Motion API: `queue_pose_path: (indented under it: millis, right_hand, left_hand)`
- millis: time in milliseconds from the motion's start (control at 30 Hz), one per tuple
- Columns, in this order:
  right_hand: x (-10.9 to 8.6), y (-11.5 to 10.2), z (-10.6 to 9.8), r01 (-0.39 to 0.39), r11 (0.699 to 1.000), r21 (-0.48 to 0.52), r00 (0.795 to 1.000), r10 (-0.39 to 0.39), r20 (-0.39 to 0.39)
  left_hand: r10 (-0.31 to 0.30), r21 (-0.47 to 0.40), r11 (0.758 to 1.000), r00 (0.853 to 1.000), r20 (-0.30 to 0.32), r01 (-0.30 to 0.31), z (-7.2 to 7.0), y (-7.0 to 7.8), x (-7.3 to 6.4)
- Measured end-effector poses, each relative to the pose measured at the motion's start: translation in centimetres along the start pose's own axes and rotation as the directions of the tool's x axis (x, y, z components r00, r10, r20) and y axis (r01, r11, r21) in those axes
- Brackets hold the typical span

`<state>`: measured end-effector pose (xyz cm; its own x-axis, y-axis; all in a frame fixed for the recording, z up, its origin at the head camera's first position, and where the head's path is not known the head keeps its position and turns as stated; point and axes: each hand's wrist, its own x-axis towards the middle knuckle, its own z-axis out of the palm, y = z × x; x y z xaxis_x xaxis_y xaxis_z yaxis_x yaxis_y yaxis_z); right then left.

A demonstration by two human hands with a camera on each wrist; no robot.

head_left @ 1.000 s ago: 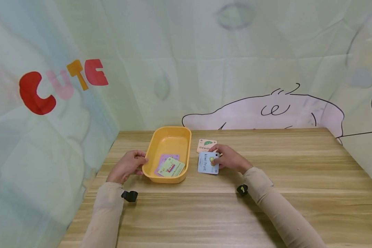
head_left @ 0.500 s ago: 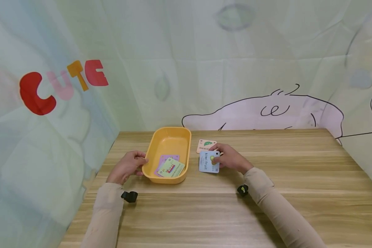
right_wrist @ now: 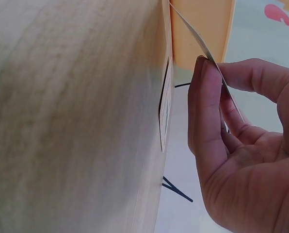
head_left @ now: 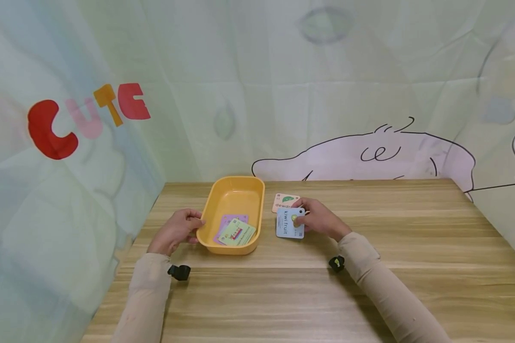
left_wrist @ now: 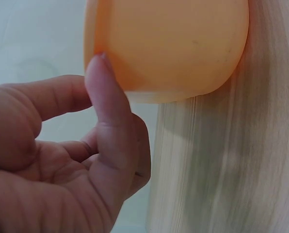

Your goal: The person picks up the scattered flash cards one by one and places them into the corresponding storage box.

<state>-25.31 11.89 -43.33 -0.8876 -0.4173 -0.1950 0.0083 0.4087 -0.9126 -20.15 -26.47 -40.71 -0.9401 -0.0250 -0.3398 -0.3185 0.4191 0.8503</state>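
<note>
A yellow tray (head_left: 233, 202) stands toward the table's back left, with a purple card (head_left: 228, 220) and a green card (head_left: 240, 233) overlapping at its near end. My left hand (head_left: 178, 231) pinches the tray's left rim; the left wrist view shows the thumb and a finger on either side of the tray wall (left_wrist: 171, 48). In my right hand (head_left: 322, 219) a blue "kiwi fruit" card (head_left: 285, 228) is pinched between thumb and fingers. The right wrist view has this card (right_wrist: 195, 36) edge-on, tilted above the table. Behind it lies a peach card (head_left: 282, 200), partly covered.
The wooden table (head_left: 257, 305) extends in front of and to the right of the tray. A printed curtain (head_left: 223, 85) rises along its back and left edges. Black wrist cameras (head_left: 179, 272) are strapped to both wrists.
The kiwi fruit card has shifted slightly back and to the right in my right hand. My left hand and the tray hold their places.
</note>
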Motion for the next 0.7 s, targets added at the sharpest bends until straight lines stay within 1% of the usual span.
queue_pose_path:
  millis: [233, 367, 700]
  right_hand:
    - [0.07, 0.08, -0.13, -0.011, 1.000, 0.000, 0.999, 0.011, -0.034]
    - [-0.04, -0.01, -0.17, -0.007, 1.000, 0.004, 0.999, 0.007, -0.039]
    - [0.10, 0.11, -0.30, 0.014, 1.000, -0.003, 0.996, -0.014, -0.083]
  left_hand:
    - [-0.017, 0.001, 1.000, 1.000, -0.003, 0.017, 0.04, 0.01, 0.16]
    - [-0.022, 0.006, 1.000, 1.000, -0.003, 0.022, 0.07, 0.11, 0.08]
    - [-0.003, 0.004, 1.000, 1.000, -0.001, 0.003, 0.04, 0.06, 0.00]
